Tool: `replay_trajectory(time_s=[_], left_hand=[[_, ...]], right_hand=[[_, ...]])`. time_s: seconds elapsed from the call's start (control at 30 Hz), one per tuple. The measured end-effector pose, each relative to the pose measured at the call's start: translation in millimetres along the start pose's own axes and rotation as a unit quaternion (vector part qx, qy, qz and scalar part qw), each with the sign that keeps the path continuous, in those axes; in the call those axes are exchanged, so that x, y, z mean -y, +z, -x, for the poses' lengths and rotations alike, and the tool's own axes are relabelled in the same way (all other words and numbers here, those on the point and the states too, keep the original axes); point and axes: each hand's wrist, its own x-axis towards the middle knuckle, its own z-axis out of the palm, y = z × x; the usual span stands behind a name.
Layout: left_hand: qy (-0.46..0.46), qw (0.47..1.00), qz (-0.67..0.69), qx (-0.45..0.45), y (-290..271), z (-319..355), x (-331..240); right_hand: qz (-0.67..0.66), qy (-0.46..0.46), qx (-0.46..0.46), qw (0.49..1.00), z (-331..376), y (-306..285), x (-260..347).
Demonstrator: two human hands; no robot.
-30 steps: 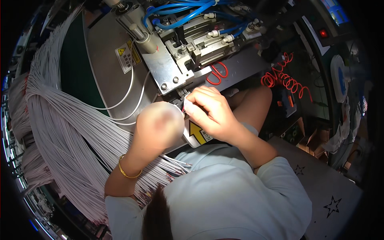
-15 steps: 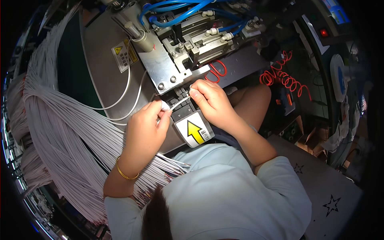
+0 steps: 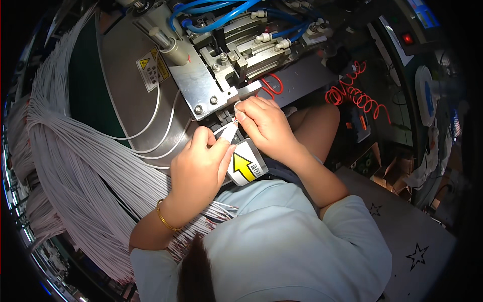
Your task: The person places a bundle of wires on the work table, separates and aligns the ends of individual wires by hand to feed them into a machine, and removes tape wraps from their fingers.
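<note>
My left hand (image 3: pixel 200 163) is closed on a thin white cable (image 3: pixel 220 130), in front of the metal press fixture. A wider white piece shows at its fingertips; whether it is a finger covering or part of the cable I cannot tell. Close beside it, my right hand (image 3: pixel 266 126) pinches near the cable's end, where small copper-coloured wire tips (image 3: pixel 235 121) show. What lies between the right fingertips is mostly hidden. Just above both hands is the press's metal block (image 3: pixel 201 93). Below them is a white plate with a yellow arrow (image 3: pixel 244 167).
A large bundle of grey-white cables (image 3: pixel 85 166) hangs at the left, its ends across my lap. Several loose white cables cross the machine's grey table (image 3: pixel 121 55). Blue air hoses (image 3: pixel 221 22), a red coiled hose (image 3: pixel 352 95) and red-handled scissors (image 3: pixel 271 86) lie beyond my hands.
My left hand has moved right and slightly down, its fingertips now close to my right fingertips. My right hand has shifted slightly left. More loose cable shows behind the left hand.
</note>
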Motion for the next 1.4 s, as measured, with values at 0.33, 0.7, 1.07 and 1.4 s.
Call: replay_trajectory(time_s=[0.33,0.7,1.07,1.4], left_hand=[[0.012,0.996,0.082,0.035,-17.6,3.7,4.7],[-0.097,0.966,0.237,0.026,-30.2,-0.9,-1.4],[-0.104,0.942,0.316,0.036,-15.2,-5.7,18.4],[-0.227,0.871,0.432,0.046,-21.1,-5.2,5.0]], right_hand=[[-0.173,0.118,0.064,0.976,2.8,-3.3,-1.2],[-0.154,0.053,-0.018,0.986,2.1,-15.3,22.0],[-0.113,-0.071,0.025,0.991,0.9,-12.5,32.6],[-0.396,0.189,0.096,0.894,2.0,-18.5,46.8]])
